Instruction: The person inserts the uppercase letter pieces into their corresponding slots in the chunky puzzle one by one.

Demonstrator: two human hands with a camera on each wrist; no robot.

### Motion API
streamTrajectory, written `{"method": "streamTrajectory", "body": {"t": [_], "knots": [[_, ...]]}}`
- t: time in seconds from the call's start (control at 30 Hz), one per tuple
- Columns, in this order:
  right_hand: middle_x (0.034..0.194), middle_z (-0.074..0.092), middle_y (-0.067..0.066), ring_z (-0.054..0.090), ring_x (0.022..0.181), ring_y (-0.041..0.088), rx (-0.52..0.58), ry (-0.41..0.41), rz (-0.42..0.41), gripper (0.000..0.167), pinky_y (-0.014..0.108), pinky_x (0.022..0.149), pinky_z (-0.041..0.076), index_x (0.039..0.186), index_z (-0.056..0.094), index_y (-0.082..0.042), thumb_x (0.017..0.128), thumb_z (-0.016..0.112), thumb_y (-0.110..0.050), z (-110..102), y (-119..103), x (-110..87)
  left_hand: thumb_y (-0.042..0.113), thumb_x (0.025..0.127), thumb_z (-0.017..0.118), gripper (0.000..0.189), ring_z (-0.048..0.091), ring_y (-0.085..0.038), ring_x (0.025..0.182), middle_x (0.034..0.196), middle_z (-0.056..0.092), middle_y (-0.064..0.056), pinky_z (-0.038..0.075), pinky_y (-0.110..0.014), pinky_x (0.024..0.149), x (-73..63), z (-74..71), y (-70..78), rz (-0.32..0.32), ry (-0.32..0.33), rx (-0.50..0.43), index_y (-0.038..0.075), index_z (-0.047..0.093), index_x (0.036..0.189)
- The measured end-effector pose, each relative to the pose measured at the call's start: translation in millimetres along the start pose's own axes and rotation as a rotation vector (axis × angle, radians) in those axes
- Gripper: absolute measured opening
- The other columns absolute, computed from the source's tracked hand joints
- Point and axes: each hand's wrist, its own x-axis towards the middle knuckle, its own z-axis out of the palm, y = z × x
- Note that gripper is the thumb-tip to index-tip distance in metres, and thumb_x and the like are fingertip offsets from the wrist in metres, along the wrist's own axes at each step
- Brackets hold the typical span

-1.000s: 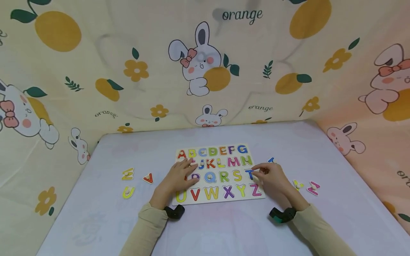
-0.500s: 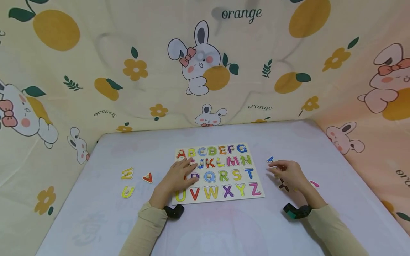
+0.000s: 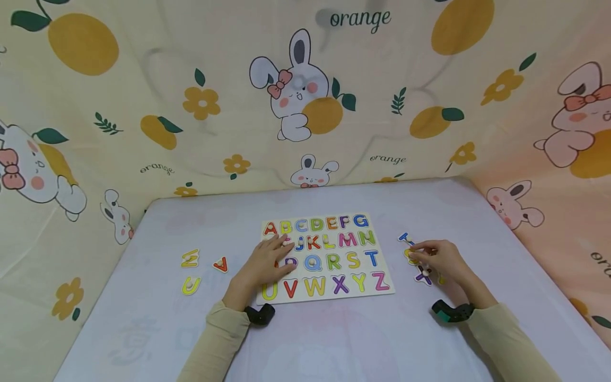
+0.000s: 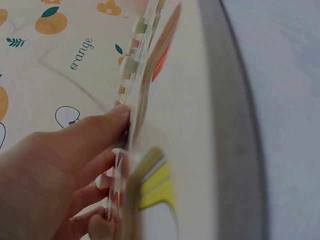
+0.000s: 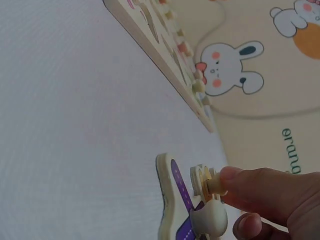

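In the head view, a wooden alphabet board (image 3: 326,273) lies mid-table with coloured letters in rows. My left hand (image 3: 267,262) rests on its left part with fingers spread, covering some letters. To the right of the board, my right hand (image 3: 441,261) pinches the knob of a small yellow letter piece (image 3: 409,257), apparently an S, low over the table. The right wrist view has this yellow piece (image 5: 201,182) edge-on at the fingertips. Just beside it are a blue T piece (image 3: 406,239) and a purple X piece (image 3: 423,276). Another yellow piece (image 3: 441,279) is partly hidden under the hand.
Left of the board lie a yellow W piece (image 3: 190,258), a yellow U piece (image 3: 191,286) and a red V piece (image 3: 220,264). A patterned cloth wall (image 3: 363,116) stands behind the white table (image 3: 334,339).
My right hand has moved right from the board's T to the loose pieces and now takes hold of the yellow one. The left hand stays on the board.
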Motion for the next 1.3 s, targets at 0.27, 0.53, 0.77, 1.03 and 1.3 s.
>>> {"method": "streamTrajectory", "body": {"t": [0.27, 0.53, 0.77, 1.03, 1.3], "knots": [[0.081, 0.055, 0.004, 0.046, 0.075, 0.012, 0.008, -0.076, 0.006, 0.035, 0.02, 0.056, 0.039, 0.116, 0.069, -0.002, 0.09, 0.068, -0.026, -2, 0, 0.8, 0.05, 0.092, 0.056, 0.062, 0.022, -0.031, 0.151, 0.16, 0.03, -0.005, 0.021, -0.053, 0.122, 0.2, 0.2, -1.1, 0.002, -0.003, 0.003, 0.023, 0.043, 0.146], [0.079, 0.053, 0.003, 0.045, 0.074, 0.011, 0.01, -0.075, -0.013, 0.032, 0.02, 0.055, 0.038, 0.114, 0.069, 0.0, 0.089, 0.068, -0.021, -4, -2, 0.9, 0.051, 0.092, 0.056, 0.062, 0.022, -0.031, 0.151, 0.16, 0.029, -0.005, 0.02, -0.052, 0.122, 2.4, 0.9, -2.9, 0.004, -0.002, 0.008, 0.023, 0.043, 0.146], [0.078, 0.053, 0.004, 0.045, 0.073, 0.01, -0.001, -0.04, -0.031, 0.03, 0.019, 0.054, 0.038, 0.109, 0.071, 0.0, 0.088, 0.07, -0.022, -4, -4, 0.5, 0.05, 0.092, 0.056, 0.062, 0.022, -0.031, 0.151, 0.16, 0.03, -0.005, 0.021, -0.052, 0.122, 2.1, 2.0, -3.7, 0.004, -0.004, 0.006, 0.023, 0.043, 0.146], [0.076, 0.049, 0.002, 0.043, 0.073, 0.009, 0.01, 0.051, -0.066, 0.03, 0.02, 0.053, 0.035, 0.104, 0.07, -0.002, 0.087, 0.071, -0.027, -1, -12, 1.0, 0.051, 0.092, 0.056, 0.062, 0.022, -0.031, 0.151, 0.16, 0.03, -0.005, 0.02, -0.052, 0.122, 0.8, 1.8, -2.7, -0.003, -0.008, 0.003, 0.023, 0.043, 0.146], [0.071, 0.047, -0.001, 0.042, 0.064, 0.001, 0.086, 0.077, -0.135, 0.022, 0.018, 0.05, 0.035, 0.098, 0.066, 0.001, 0.085, 0.072, -0.016, 11, -25, 8.2, 0.05, 0.092, 0.057, 0.062, 0.022, -0.031, 0.151, 0.16, 0.03, -0.005, 0.021, -0.052, 0.122, 1.3, 0.7, -2.0, 0.001, -0.004, -0.004, 0.022, 0.043, 0.146]]}}
